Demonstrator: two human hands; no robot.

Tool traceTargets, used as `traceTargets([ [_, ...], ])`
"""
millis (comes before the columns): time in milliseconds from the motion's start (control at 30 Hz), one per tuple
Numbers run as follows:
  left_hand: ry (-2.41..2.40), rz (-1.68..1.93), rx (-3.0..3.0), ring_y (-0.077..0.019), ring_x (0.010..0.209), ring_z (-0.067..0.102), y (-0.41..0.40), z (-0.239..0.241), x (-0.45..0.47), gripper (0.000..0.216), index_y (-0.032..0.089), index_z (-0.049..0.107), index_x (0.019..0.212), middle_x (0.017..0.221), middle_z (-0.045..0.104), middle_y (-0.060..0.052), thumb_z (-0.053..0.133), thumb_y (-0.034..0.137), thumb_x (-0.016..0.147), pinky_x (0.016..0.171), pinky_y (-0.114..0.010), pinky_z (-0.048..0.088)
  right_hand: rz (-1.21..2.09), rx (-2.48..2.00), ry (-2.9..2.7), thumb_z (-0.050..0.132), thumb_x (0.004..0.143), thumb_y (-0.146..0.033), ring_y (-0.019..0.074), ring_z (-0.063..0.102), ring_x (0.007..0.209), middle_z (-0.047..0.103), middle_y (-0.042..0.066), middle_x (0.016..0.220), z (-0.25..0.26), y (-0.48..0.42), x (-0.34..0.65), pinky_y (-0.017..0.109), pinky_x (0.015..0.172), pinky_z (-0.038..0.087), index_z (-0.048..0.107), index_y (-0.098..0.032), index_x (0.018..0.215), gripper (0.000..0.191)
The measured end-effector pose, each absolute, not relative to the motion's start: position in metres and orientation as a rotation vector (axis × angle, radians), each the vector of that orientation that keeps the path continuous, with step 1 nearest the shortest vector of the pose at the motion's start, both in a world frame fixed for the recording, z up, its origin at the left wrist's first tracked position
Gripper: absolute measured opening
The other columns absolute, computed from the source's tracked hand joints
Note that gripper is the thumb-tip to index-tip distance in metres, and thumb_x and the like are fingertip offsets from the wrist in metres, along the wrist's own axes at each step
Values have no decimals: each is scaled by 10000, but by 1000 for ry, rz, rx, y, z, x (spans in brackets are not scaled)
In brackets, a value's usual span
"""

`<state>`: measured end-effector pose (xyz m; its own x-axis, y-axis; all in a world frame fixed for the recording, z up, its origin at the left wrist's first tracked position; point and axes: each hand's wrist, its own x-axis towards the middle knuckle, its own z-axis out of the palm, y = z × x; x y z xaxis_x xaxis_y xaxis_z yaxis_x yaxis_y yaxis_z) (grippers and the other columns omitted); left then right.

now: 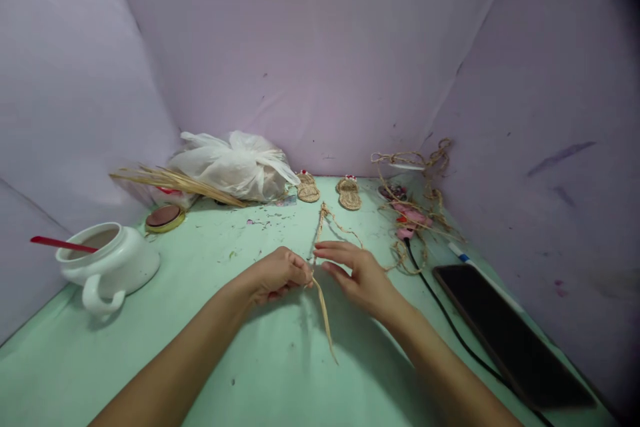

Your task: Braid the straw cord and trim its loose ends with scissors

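Note:
My left hand (281, 273) is closed in a pinch on a thin straw-coloured fibre cord (320, 227), near the middle of the table. Below the pinch, a flat loose strand (325, 317) hangs toward me. From the fingers the cord runs away to a knotted point on the table, where a second thin length curves off to the right. Beside the cord is my right hand (357, 273), fingers stretched out and thumb apart. Its fingertips are close to the cord; whether they touch it I cannot tell.
A white pot (135, 263) with a red handle sticking out stands left. Behind are dried strands (175, 180), a round tin (165, 218), a white plastic bag (235, 163) and small woven sandals (350, 197). At right lie tangled cord (435, 163), a black cable (443, 313) and a dark phone (505, 333).

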<state>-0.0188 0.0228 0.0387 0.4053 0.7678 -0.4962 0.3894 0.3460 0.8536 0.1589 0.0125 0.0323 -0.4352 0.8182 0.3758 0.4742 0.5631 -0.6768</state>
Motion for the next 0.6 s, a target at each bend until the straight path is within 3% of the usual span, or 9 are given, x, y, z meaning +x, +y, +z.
traceTargets([
  [100, 1128, 343, 1197, -23, 303, 142, 28, 39, -27, 132, 144, 544, 606, 379, 273, 105, 549, 273, 580, 286, -177, 68, 548, -798, -2246, 450, 808, -143, 191, 529, 1026, 637, 83, 1060, 19, 19, 154, 368, 898, 375, 614, -213, 1039, 291],
  [233, 1108, 316, 1138, -23, 300, 135, 31, 36, -30, 148, 148, 530, 606, 366, 273, 105, 531, 293, 576, 294, -167, 77, 427, -788, -2217, 492, 783, -140, 171, 600, 805, 684, 64, 826, 9, 22, 147, 401, 907, 349, 657, -204, 889, 206],
  [433, 1273, 410, 1200, -42, 281, 204, 37, 35, -29, 146, 135, 569, 611, 382, 423, 52, 519, 263, 563, 295, -190, 138, 473, -974, -2046, 574, 687, -185, 155, 583, 638, 664, 3, 641, 7, 23, 140, 394, 880, 351, 660, -223, 671, 96],
  [600, 1573, 771, 1400, -61, 411, 368, 36, 74, -46, 247, 127, 603, 750, 667, 589, -8, 487, 330, 672, 406, -201, 278, 485, -1159, -1876, 535, 681, -172, 169, 548, 617, 615, 16, 568, 3, 26, 135, 329, 690, 423, 649, -201, 587, 151],
])
